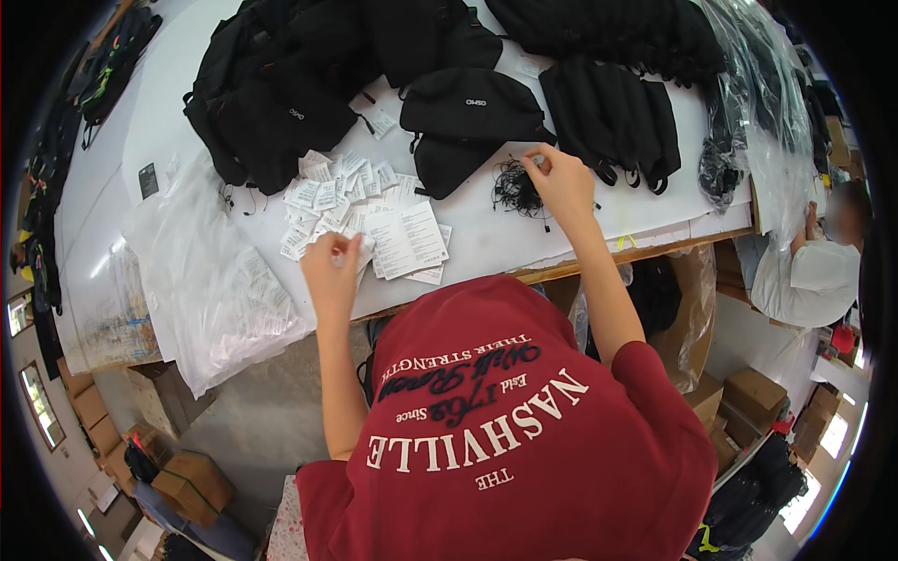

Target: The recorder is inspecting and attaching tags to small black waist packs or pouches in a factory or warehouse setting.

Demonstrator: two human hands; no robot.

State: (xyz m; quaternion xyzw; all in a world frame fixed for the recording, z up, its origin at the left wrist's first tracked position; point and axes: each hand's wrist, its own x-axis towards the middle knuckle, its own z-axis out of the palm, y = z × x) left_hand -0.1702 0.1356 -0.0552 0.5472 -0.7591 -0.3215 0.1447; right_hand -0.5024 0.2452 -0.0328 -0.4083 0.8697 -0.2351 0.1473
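My left hand (332, 266) is closed on a small white paper tag at the near edge of a heap of white tags (348, 201) on the white table (486, 238). My right hand (561, 182) pinches a thin black cord, just right of a tangle of black cords (514, 187). A larger printed white leaflet (409, 238) lies between my hands. Black pouch bags (468, 117) lie just beyond the cords.
More black bags (271, 103) are piled at the back left and several flat ones (613, 117) at the back right. Clear plastic bags (210, 280) hang over the table's left edge. Another person (814, 271) sits at the right. Cardboard boxes (192, 481) stand on the floor.
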